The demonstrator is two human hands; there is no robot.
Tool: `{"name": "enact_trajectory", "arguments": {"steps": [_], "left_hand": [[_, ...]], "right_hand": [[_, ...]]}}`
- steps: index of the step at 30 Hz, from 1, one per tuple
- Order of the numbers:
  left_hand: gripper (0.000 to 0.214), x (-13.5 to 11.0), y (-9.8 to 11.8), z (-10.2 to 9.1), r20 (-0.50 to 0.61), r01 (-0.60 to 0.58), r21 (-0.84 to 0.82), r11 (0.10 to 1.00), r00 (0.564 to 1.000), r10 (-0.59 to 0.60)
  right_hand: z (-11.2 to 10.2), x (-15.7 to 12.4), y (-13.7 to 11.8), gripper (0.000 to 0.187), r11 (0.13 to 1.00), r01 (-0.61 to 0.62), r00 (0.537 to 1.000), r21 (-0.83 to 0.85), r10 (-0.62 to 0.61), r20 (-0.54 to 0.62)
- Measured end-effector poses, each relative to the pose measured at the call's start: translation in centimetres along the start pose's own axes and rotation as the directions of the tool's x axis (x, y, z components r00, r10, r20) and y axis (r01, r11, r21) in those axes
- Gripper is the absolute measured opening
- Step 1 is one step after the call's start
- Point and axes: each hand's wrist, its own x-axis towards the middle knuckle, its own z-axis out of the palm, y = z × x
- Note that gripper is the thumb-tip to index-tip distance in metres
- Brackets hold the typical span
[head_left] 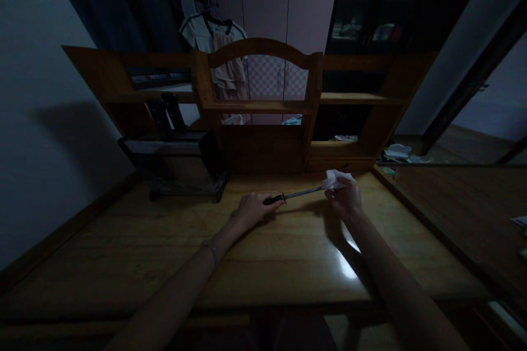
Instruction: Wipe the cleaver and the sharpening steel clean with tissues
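A sharpening steel (303,193), a thin grey rod with a black handle and a small guard, is held almost level above the wooden desk (263,263). My left hand (253,209) is closed around its handle. At the far end of the rod, my right hand (346,200) pinches a crumpled white tissue (335,178), which covers the tip. The fingers of my right hand are partly hidden behind the tissue. Left of my hands stands a dark knife block (177,167) with black handles sticking up from it.
Behind the desktop rises a wooden shelf unit (263,105) with open compartments. A wall (37,137) borders the desk on the left. To the right lies a lower brown surface (461,203) with white plastic wrapping (397,151) at its far end. Clothes (214,35) hang behind the shelf.
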Motion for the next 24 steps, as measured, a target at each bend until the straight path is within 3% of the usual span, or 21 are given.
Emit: {"name": "enact_trajectory", "arguments": {"steps": [24], "left_hand": [[0.062, -0.06, 0.1, -0.08, -0.018, 0.008, 0.027, 1.0, 1.0, -0.008]], "right_hand": [[-0.45, 0.31, -0.22, 0.016, 1.0, 0.014, 1.0, 0.021, -0.014, 0.002]]}}
